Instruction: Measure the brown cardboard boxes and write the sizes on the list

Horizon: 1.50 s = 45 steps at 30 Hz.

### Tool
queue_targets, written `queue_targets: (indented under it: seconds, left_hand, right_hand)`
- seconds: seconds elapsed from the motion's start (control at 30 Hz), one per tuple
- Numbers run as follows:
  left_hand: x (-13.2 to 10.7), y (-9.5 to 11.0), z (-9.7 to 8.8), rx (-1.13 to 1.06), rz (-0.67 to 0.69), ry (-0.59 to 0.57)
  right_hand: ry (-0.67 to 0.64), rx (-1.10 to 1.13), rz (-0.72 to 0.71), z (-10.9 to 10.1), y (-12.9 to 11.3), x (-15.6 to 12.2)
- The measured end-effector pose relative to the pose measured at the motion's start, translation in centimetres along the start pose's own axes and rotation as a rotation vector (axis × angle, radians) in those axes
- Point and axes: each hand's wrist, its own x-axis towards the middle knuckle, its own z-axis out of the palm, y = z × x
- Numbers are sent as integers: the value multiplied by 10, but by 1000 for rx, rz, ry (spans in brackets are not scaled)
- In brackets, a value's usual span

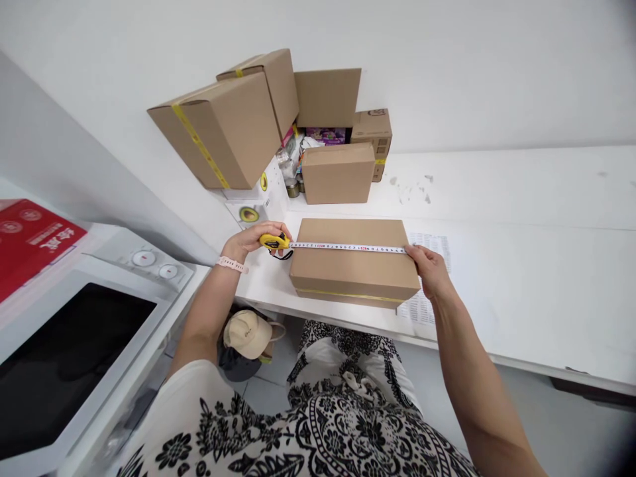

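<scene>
A closed brown cardboard box (348, 271) lies lengthwise on the white table in front of me, with yellow tape along its near side. Across its top stretches the white blade of a tape measure (275, 241) that has a yellow case and a black wrist strap. My left hand (262, 233) grips the case just past the box's left edge. At the right edge, my right hand (428, 266) pinches the blade's free end between thumb and fingers. Part of a printed sheet (430, 248) shows from beneath the box on the right.
Taped cartons (243, 126) are stacked at the back left on white avocado-print boxes (258, 209). Behind the measured box stands a smaller brown box (338, 173), near an open carton (326, 99). A white microwave (149, 291) is at left. A beige cap (247, 333) sits below the table.
</scene>
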Motion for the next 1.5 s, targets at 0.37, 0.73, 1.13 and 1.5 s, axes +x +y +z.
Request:
queue_targets:
  seconds: [0.37, 0.73, 1.13, 1.5]
  left_hand:
    - [1, -1, 0, 8, -10, 6]
    - [2, 2, 4, 67, -12, 8]
    - [-68, 34, 116, -124, 39, -61]
    - [-37, -9, 290, -759, 118, 122]
  right_hand:
    - [1, -15, -2, 1, -2, -1]
    - [-45, -137, -29, -3, -15, -5]
    - [-45, 68, -174, -32, -103, 12]
    - [-476, -513, -148, 67, -90, 101]
